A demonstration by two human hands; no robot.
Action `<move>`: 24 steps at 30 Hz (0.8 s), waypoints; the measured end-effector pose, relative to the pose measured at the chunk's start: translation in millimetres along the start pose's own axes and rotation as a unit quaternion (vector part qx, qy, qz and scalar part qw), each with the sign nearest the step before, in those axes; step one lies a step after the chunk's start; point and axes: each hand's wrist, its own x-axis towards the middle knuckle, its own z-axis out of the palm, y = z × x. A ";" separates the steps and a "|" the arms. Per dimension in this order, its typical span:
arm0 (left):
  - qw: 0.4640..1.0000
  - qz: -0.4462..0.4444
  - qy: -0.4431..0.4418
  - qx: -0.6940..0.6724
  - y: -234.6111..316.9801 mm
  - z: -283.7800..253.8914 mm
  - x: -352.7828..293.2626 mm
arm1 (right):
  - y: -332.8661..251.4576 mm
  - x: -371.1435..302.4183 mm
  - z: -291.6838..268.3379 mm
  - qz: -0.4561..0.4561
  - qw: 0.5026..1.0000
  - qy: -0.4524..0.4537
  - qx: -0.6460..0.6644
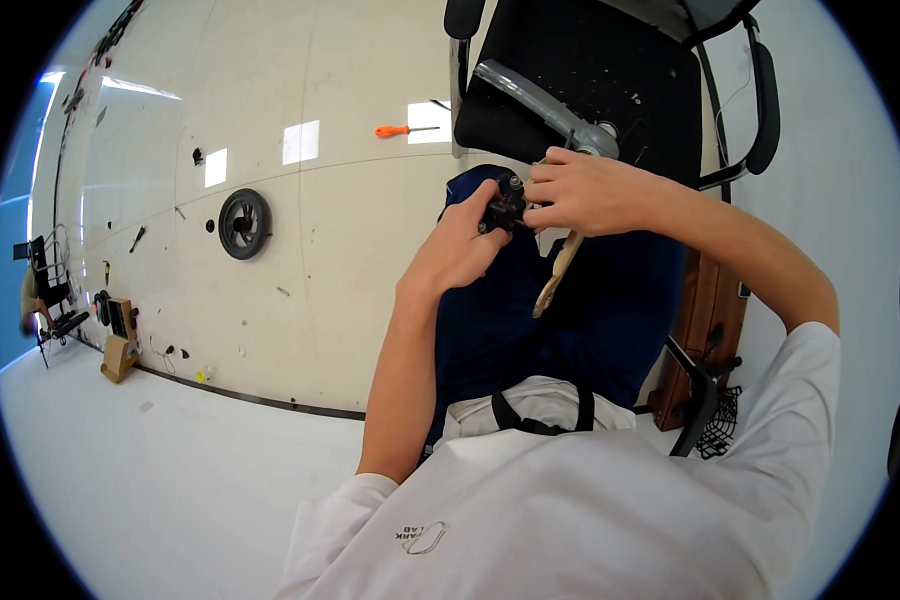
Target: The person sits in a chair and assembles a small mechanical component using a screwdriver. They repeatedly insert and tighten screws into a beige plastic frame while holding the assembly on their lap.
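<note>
Over my lap, my left hand (460,240) is closed around a small black mechanical part (506,203) with a metal bolt end on top. Against its right side come the fingers of my right hand (595,195), bent and pinched together; whatever they hold is hidden. From under the right hand a flat light-wooden piece (557,280) sticks out toward me across my dark blue trousers (610,310). Just beyond, a grey metal tube (530,92) with a rounded grey joint (598,138) at its end rests on the black chair seat (580,50).
Small bits lie scattered on that seat. On the tiled floor to the left are an orange-handled screwdriver (407,131), a black-tyred wheel (244,224) and small dark parts. A cardboard box (119,358) stands far left; a brown wooden cabinet (710,320) is on the right.
</note>
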 end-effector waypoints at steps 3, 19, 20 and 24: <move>0.999 -0.028 0.001 -0.033 7.7 0.2 -1.7 | 6.2 2.9 -2.6 -0.010 0.999 -0.028 -0.035; 0.998 -0.033 0.003 -0.051 8.1 1.0 -2.9 | -64.9 -59.4 -8.5 0.445 0.623 0.428 0.481; 0.998 -0.033 0.007 -0.059 8.4 2.2 -1.7 | -72.9 -65.8 10.0 0.427 0.558 0.460 0.543; 0.995 -0.031 0.022 -0.089 -0.4 5.7 0.2 | -95.6 -76.8 61.2 0.465 0.481 0.506 0.544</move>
